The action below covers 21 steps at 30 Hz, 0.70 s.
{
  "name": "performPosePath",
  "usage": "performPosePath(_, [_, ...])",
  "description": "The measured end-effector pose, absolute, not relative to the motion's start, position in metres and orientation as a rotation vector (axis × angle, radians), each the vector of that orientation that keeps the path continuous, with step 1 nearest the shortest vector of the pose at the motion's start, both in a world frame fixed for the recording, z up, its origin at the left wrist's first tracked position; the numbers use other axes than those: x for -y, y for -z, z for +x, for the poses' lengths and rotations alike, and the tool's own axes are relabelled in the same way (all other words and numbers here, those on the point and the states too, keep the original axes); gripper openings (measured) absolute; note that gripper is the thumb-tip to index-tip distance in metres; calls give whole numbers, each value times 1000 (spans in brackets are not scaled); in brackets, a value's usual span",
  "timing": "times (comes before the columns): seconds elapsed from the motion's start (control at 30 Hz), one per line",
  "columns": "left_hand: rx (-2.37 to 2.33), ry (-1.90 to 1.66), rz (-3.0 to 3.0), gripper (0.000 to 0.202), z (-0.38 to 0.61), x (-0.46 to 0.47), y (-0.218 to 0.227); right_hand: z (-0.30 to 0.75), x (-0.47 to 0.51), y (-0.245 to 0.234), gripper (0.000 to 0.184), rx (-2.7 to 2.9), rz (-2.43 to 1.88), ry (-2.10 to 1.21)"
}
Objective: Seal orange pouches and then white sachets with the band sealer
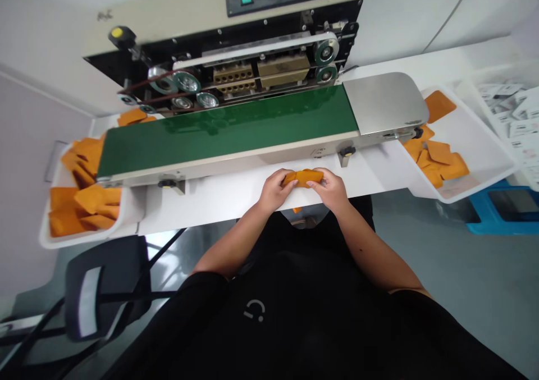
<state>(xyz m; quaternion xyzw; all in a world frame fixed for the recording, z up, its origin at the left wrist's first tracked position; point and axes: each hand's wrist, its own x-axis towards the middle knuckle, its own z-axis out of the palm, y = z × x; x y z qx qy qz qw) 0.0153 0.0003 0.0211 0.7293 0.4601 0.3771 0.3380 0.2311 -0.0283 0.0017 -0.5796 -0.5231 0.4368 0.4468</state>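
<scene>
Both hands grip an orange packet (309, 177) just in front of the machine, over the white table's front edge. My left hand (275, 189) is closed on its left end, thumb on the near side. At the right end my right hand (332, 189) is closed on it in the same way. The packet looks bent between the two hands. Behind them runs the green conveyor belt (227, 133) of a band sealing machine (261, 65). A bit of another orange piece (297, 210) shows below the hands, near my lap.
A white bin (133, 211) heaped with orange packets (95, 200) stands at the left end. Another white bin (484, 166) with orange packets (440, 152) is on the right, beside a container of white printed packets (520, 110). A blue stool (490, 214) and a black chair (112, 262) flank me.
</scene>
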Motion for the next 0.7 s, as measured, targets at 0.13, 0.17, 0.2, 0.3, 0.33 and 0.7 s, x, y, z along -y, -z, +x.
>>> performPosePath(0.13, [-1183, -974, 1888, 30, 15, -2, -15, 230, 29, -5, 35, 1298, -1438, -1097])
performPosePath(0.17, [-1187, -965, 1890, 32, 16, -2, -14, 230, 29, -7, 35, 1313, -1437, -1097])
performPosePath(0.2, [-1197, -956, 1890, 32, 16, -2, -13, 230, 28, -8, 35, 1337, -1428, -1091])
performPosePath(0.3, [-1242, -922, 1884, 29, 17, -2, -13, 232, 24, -11, 33, 1409, -1393, -1032])
performPosePath(0.33, [-1259, -913, 1877, 29, 17, -1, -13, 232, 23, -11, 32, 1416, -1388, -1008])
performPosePath(0.7, [-1350, -896, 1751, 27, 16, 0, -14, 226, 23, -1, 43, 985, -1331, -1145])
